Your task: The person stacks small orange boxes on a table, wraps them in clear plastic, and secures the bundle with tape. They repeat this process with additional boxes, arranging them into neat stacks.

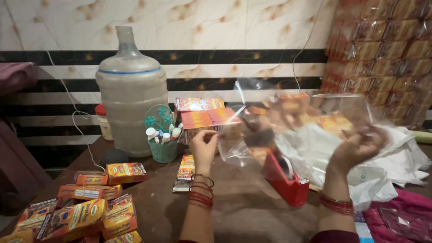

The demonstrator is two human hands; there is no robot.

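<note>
Both my hands are raised over a brown table (pixel 245 211), stretching a clear plastic bag (pixel 297 121) between them. My left hand (pixel 203 146) pinches the bag's left edge with closed fingers. My right hand (pixel 357 148) grips the right side from underneath. The bag is see-through and blurred; orange cartons show through it. Red bangles ring both wrists. A red tape dispenser (pixel 285 180) stands right below the bag, between my forearms.
Orange and yellow cartons (pixel 85 204) lie in a heap at the near left. A large water jug (pixel 131 90) and a green basket of small bottles (pixel 163 146) stand behind. White plastic sheets (pixel 391 166) lie right; wrapped carton stacks (pixel 382 54) rise at far right.
</note>
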